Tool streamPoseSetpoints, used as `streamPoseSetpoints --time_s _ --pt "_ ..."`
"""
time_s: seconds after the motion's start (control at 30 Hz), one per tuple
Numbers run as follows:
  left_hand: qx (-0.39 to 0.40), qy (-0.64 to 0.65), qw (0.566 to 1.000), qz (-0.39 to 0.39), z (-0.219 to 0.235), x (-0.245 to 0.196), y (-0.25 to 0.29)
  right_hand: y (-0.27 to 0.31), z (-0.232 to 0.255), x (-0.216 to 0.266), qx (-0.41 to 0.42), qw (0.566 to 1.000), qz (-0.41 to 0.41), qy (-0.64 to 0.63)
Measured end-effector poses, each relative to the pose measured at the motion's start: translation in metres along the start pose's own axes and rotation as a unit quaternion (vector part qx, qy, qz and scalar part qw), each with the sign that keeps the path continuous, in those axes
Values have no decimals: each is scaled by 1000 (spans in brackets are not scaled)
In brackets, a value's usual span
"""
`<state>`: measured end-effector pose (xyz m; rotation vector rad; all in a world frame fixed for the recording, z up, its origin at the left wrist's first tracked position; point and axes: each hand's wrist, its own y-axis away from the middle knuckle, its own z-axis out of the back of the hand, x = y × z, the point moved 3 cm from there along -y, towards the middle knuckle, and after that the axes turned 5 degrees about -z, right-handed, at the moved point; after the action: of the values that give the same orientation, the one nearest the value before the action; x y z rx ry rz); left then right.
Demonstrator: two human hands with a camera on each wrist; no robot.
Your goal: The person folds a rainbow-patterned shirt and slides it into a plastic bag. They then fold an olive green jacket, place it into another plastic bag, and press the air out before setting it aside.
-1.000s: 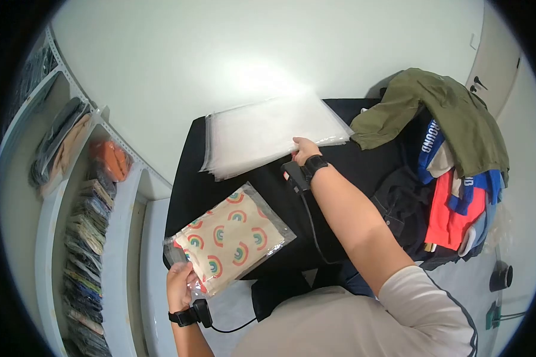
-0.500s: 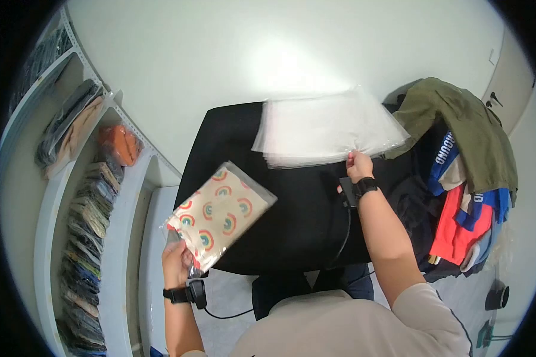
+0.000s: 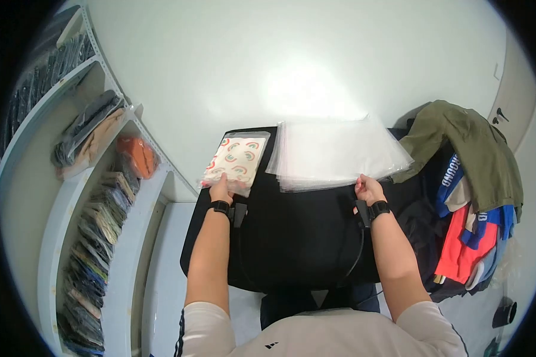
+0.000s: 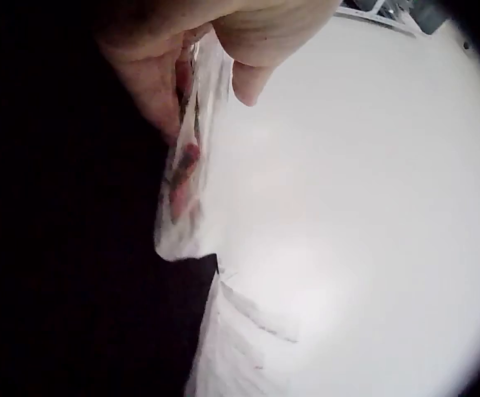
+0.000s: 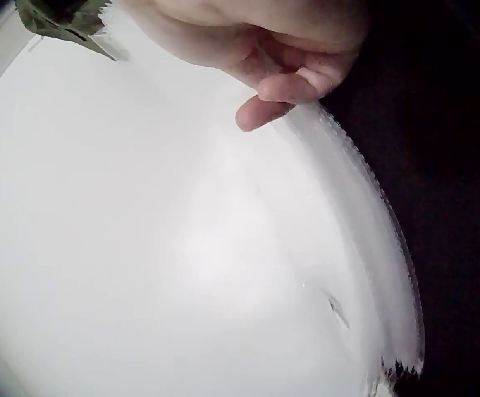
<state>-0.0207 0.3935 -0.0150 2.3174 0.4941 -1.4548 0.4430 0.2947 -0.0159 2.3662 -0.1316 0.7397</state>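
Observation:
My left hand (image 3: 222, 191) grips the near edge of a flat clear plastic bag that holds a folded cream cloth with a rainbow print (image 3: 238, 156), over the far left of the black table. In the left wrist view the thumb and fingers (image 4: 161, 91) pinch the bag's clear edge. At the near right edge of a stack of clear plastic bags (image 3: 339, 152), my right hand (image 3: 370, 189) pinches the plastic. The right wrist view shows its curled fingers (image 5: 293, 87) at the border of the stack (image 5: 140, 231).
A heap of clothes lies on the table's right, with an olive green garment (image 3: 458, 137) on top and a red one (image 3: 461, 250) below. Shelves (image 3: 125, 238) packed with bagged garments line the left. A white wall (image 3: 220, 65) stands behind the black table (image 3: 298, 238).
The left hand has carried the rainbow-print packet forward, from the near left to the far left beside the stack. The right hand and the bag stack have shifted right along the table.

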Motion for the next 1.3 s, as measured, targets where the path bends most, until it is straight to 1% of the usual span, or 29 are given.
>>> streamPoseSetpoints --time_s 0.07,0.13,0.2,0.23,0.27,0.33,0.4,0.47,0.5,0.53,0.6,0.63,0.67,0.7,0.73,0.77,0.8,0.83,0.87,0.9,0.93,1.0,1.07,1.1,1.13,1.17,1.2,1.27,1.3 --pt "36 30 997 54 -22 -14 26 -1 -2 3 3 1000 -4 -4" --pt "42 9 995 89 -9 -8 14 -9 2 0 8 1000 -20 19" --pt "133 77 981 120 0 1 2 -11 -8 -4 14 999 -35 10" --pt "105 69 984 123 1 0 5 -17 -13 -8 27 999 -42 16" --pt "112 63 984 126 0 -4 8 -22 -17 -11 38 998 -46 17" --pt "151 132 972 126 3 2 1 -22 -22 -13 79 994 -66 31" --pt "206 138 963 104 3 1 3 -5 -23 -12 112 984 -137 19" --pt "216 102 968 82 2 -2 0 -6 -24 -11 107 989 -95 -29" --pt "197 99 970 102 6 -2 -6 3 -23 -5 107 990 -84 -23" --pt "174 96 973 120 10 0 -14 17 -18 1 109 991 -77 -14" --pt "156 62 980 110 14 1 -21 81 -17 30 123 990 -70 4" --pt "154 50 981 106 12 -1 -17 99 -9 50 182 982 -37 29" --pt "148 41 983 99 12 -3 -15 102 2 77 190 976 51 95" --pt "164 45 980 108 14 -2 -19 150 -3 110 134 947 220 195" --pt "168 45 978 112 12 -2 -17 160 4 144 25 842 420 338" --pt "159 51 981 102 11 -4 -15 187 7 176 -99 685 551 467" --pt "150 56 983 91 12 -4 -14 189 17 204 -221 493 662 519" --pt "155 57 982 89 12 -3 -16 203 19 220 -348 409 621 571" --pt "158 57 982 90 11 -2 -16 187 36 240 -417 292 636 579" --pt "149 54 983 93 11 -2 -16 178 50 255 -444 234 624 599" --pt "140 52 984 95 10 -3 -15 174 60 267 -460 218 602 615" --pt "132 43 986 92 8 -1 -13 165 77 282 -450 303 473 694" --pt "118 32 989 88 11 -4 -10 158 85 296 -443 301 464 705" --pt "120 -14 981 153 13 -6 -2 159 83 301 -437 300 450 718" --pt "120 -58 967 216 15 -8 6 161 79 307 -434 300 454 718" --pt "133 -100 960 224 19 -11 14 167 77 317 -455 355 482 659" --pt "129 -97 962 221 19 -16 27 178 71 325 -473 406 505 597" --pt "240 -193 922 236 16 -23 56 219 50 347 -466 443 561 521" --pt "268 -220 912 221 12 -30 78 241 41 359 -466 446 594 481"
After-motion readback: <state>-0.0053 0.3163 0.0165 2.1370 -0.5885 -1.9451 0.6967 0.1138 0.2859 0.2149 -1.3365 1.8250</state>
